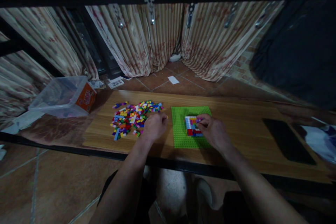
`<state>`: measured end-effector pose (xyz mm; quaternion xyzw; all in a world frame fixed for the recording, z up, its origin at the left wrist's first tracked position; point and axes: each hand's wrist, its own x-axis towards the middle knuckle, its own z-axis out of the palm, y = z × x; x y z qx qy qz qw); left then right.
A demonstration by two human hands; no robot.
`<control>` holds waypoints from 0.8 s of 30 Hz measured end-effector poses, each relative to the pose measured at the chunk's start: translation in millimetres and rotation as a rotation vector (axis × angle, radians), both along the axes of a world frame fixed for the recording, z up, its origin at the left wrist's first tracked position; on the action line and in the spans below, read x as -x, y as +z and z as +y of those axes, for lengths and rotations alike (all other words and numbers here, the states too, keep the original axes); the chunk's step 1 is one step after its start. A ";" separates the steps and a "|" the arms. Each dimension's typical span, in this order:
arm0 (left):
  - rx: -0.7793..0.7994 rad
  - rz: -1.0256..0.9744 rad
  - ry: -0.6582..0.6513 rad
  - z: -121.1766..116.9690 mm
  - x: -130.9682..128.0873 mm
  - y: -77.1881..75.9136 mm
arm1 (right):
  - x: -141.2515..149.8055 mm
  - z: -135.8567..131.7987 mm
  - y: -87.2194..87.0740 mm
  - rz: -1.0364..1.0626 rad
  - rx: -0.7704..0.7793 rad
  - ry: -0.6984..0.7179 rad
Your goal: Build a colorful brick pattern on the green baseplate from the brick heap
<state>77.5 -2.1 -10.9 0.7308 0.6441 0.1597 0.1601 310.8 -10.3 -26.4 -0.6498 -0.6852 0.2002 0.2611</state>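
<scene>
One left hand (155,126) by blocky bricks (133,119), right hand (214,131) over studded baseplate (180,136), both curled, grips unclear

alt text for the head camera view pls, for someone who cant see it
A person's right hand works at a colorful brick build on a green baseplate. The left hand is beside a pile of loose bricks on a wooden table.

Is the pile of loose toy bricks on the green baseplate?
No, the loose toy bricks lie on the wooden tabletop, left of the green baseplate.
</scene>
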 end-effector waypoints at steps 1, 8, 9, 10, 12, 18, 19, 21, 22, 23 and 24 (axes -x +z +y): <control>0.005 -0.001 -0.004 -0.4 0.2 0.4 | 0.2 0.4 -0.1 -0.006 0.001 0.004; 0.005 -0.002 0.012 -0.3 14.1 -2.5 | 2.3 1.6 -1.8 -0.031 -0.032 0.007; 0.008 -0.021 0.007 0.0 17.4 -3.3 | 2.6 1.5 -2.0 -0.043 -0.037 0.000; 0.012 -0.041 0.000 0.1 20.4 -3.7 | 2.8 1.2 -2.1 -0.059 -0.047 -0.001; 0.023 -0.063 -0.016 -0.6 24.7 -3.4 | 3.1 0.3 -2.3 -0.087 -0.068 0.005; 0.048 0.014 -0.076 -7.3 22.2 2.2 | 4.5 -6.3 1.5 -0.106 -0.146 -0.028; 0.048 0.030 -0.087 -8.3 20.8 2.8 | 4.6 -7.2 2.3 -0.101 -0.162 -0.036; 0.043 0.050 -0.096 -9.9 18.1 3.3 | 4.6 -8.0 3.5 -0.080 -0.179 -0.050; 0.043 0.056 -0.092 -10.4 16.8 3.2 | 4.4 -7.9 3.7 -0.070 -0.183 -0.057; 0.045 0.064 -0.081 -10.9 15.7 2.9 | 4.2 -7.5 3.7 -0.067 -0.187 -0.061; 0.049 0.075 -0.068 -11.3 14.7 2.3 | 3.9 -7.0 3.7 -0.067 -0.191 -0.065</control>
